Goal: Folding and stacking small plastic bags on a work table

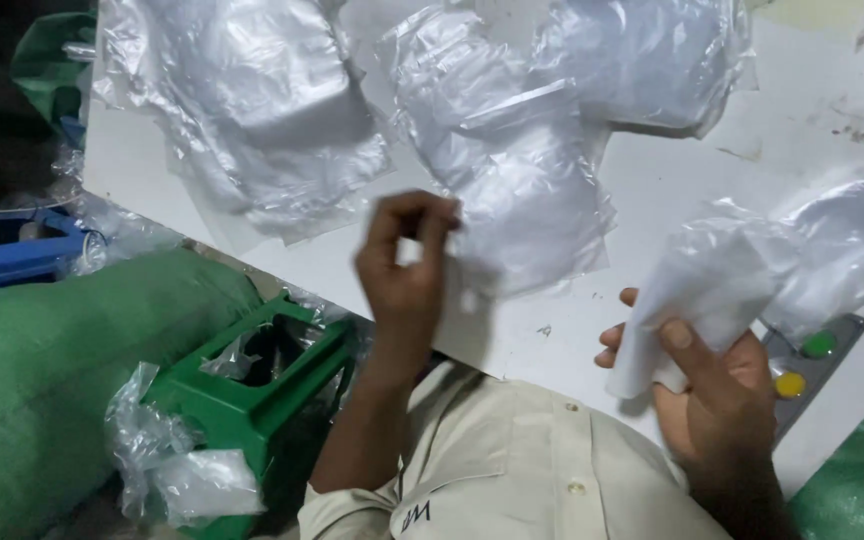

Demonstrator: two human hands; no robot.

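White worktable (692, 190) was strewn with clear bags; left hand (407, 265) pinched one clear bag (527, 195) by its edge to lift it, right hand (717, 385) clenched a folded white wad (697, 290) above the table edge.

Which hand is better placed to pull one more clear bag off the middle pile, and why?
The left hand. It already pinches the edge of a clear bag on the middle pile, over the white table. The right hand is full, gripping a folded white piece away from that pile.
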